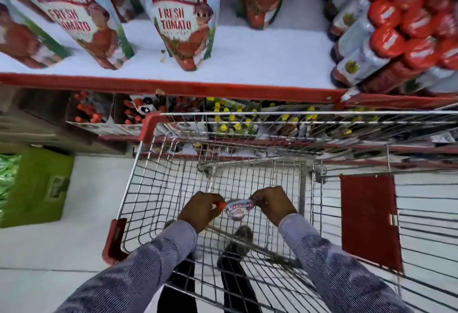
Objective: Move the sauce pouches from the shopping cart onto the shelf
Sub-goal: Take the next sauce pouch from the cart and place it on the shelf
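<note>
Both my hands reach down into the wire shopping cart (pixel 138 176). Between them they hold one sauce pouch (pixel 238 209), seen end-on, pale with red print. My left hand (pixel 202 209) pinches its red-capped end and my right hand (pixel 273 203) grips the other end. The pouch hangs above the cart's wire floor. Above the cart, the white shelf (pixel 247 57) with a red front edge carries several upright tomato sauce pouches (pixel 182 20), with bare space between and to the right of them.
Red-capped sauce bottles (pixel 396 37) crowd the shelf's right end. A lower shelf behind the cart holds small bottles with red and yellow caps (pixel 228 119). A green box (pixel 39 186) sits on the floor at left. A red flap (pixel 369 221) hangs in the cart's right part.
</note>
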### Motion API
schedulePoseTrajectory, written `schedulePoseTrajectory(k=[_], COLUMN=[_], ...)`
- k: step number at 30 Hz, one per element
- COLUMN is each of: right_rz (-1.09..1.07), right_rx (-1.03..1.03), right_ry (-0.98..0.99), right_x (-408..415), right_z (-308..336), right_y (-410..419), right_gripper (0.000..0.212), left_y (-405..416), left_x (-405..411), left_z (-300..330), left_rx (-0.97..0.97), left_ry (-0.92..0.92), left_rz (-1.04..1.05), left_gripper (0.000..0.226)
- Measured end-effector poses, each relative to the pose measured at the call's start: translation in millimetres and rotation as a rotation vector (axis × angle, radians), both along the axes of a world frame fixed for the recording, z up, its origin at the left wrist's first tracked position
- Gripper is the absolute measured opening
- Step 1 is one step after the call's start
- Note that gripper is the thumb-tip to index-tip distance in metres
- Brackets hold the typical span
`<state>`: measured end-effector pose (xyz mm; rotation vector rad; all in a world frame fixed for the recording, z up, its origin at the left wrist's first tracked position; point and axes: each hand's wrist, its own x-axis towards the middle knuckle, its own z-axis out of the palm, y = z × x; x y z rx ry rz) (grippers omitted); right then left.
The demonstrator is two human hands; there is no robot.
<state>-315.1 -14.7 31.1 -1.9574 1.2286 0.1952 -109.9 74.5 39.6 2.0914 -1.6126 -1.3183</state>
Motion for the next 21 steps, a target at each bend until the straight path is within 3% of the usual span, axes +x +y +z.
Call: schedulePoseTrajectory(k=[7,11,15,21], right_rz=[-0.043,-0.135,-0.196,-0.312], right_rx=[-0.235,-0.37,-0.502,-0.617], right_ry=[-0.233,-0.401,-0.526,-0.674], right_x=[7.0,16.2,26.8,37.2], right_z=[140.6,209.0,272.6,318.7], right_y=[-35.9,-69.2,-104.0,-136.1], right_gripper=[0.012,0.008,0.013,0.012], left_y=[-18.5,-46.3,-82.8,-142.0], left_x=[20.0,30.0,38.5,33.7], left_z=[113.3,180.7,240.2,302.1], left_rx=[-0.351,-0.507,-0.677,-0.856], left_ry=[0.082,0.088,0.072,-0.026], left_rz=[0.096,0.191,0.262,0.232], left_gripper=[0.013,0.024,0.026,0.015])
